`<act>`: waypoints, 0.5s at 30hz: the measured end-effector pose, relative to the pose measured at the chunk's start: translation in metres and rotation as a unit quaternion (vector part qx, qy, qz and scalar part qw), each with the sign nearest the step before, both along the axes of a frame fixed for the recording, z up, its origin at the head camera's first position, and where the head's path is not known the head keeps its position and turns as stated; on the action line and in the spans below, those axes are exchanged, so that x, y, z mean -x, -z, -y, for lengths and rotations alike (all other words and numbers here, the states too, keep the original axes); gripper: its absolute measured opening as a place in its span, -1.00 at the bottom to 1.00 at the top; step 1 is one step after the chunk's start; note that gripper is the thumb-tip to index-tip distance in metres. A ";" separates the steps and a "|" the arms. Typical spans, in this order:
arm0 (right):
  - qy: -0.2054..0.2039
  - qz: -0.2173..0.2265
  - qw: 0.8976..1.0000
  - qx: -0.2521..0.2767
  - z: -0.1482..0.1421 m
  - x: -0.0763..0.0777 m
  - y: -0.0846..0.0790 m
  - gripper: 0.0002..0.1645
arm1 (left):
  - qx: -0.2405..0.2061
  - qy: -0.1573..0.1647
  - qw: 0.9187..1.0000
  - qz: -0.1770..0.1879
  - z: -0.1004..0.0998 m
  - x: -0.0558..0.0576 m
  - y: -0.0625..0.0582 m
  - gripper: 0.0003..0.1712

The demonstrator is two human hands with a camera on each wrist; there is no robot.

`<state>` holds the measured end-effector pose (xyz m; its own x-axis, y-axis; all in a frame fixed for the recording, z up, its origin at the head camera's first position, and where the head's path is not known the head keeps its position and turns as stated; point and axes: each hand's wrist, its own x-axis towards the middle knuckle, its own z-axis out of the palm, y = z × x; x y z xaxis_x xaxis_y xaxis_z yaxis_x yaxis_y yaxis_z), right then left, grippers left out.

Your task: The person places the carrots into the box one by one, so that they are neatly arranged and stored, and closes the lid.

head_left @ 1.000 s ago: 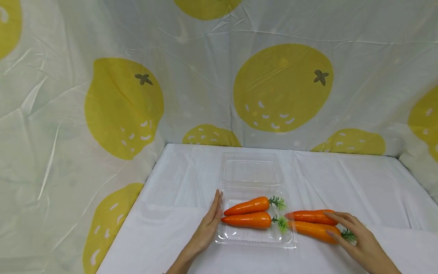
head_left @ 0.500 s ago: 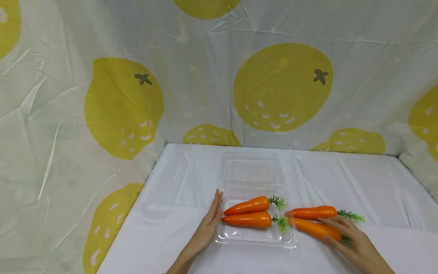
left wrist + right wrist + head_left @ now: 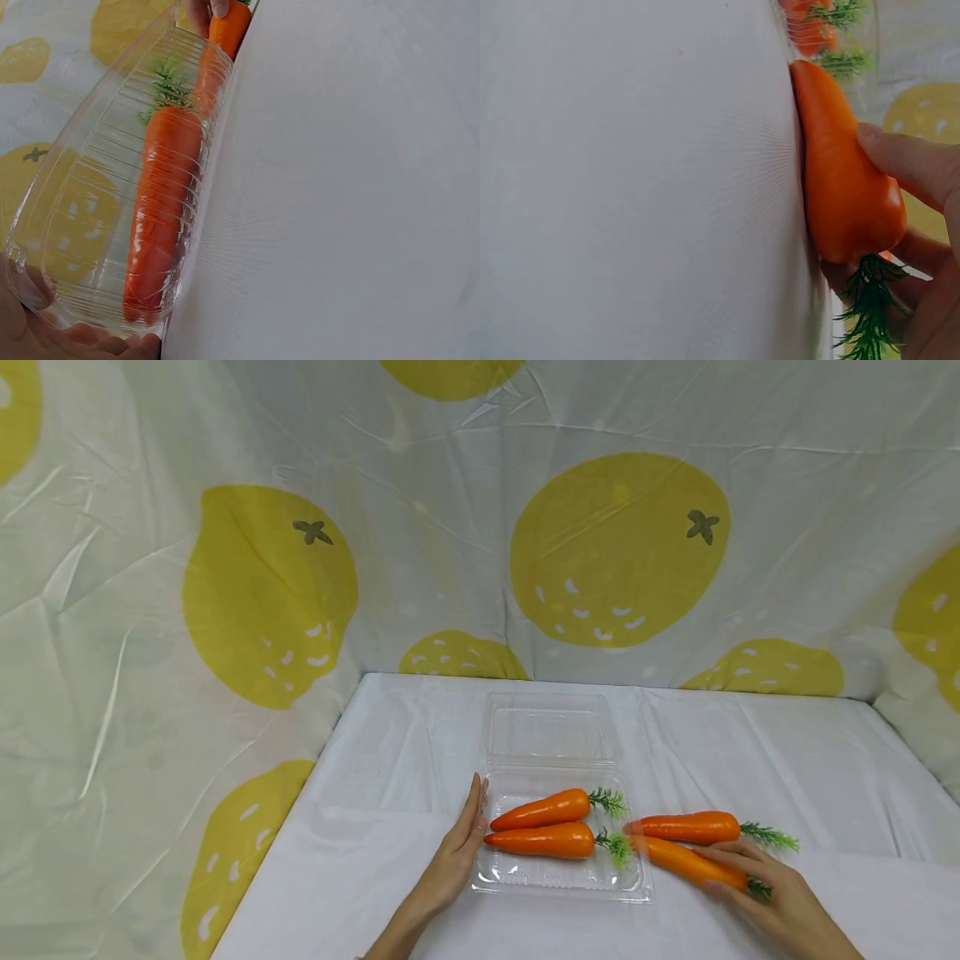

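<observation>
Head | right hand [image 3: 780, 893] pinching nearer loose carrot [image 3: 684, 860] | tip left of hand

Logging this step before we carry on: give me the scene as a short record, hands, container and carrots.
left hand: touching container's left side
right hand: pinching the nearer loose carrot
container: clear plastic, lid open, laid back away from the person
carrots inside: two, farther and nearer, tips left, greens right
carrots outside: two, the pinched one and the farther loose carrot, tips toward the container
surface: white cloth
backdrop: lemon-print cloth
</observation>
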<state>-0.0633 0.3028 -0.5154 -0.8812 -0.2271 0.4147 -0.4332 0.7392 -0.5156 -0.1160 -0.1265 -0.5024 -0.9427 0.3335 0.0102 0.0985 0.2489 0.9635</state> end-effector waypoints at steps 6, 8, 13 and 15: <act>0.025 0.057 0.998 -0.016 -0.003 0.000 -0.003 -0.48 | -0.005 0.002 1.000 0.001 0.000 0.000 0.001 -0.27; 0.033 0.070 0.997 -0.023 -0.004 0.000 -0.003 -0.50 | -0.005 0.002 1.000 0.000 0.000 0.000 0.001 -0.28; 0.042 0.079 0.996 -0.010 -0.008 -0.002 -0.003 -0.52 | -0.003 0.001 1.000 -0.002 0.000 0.000 0.001 -0.28; 0.050 0.086 0.995 -0.002 -0.011 -0.004 -0.003 -0.53 | -0.002 0.000 1.000 -0.001 0.000 0.000 0.001 -0.28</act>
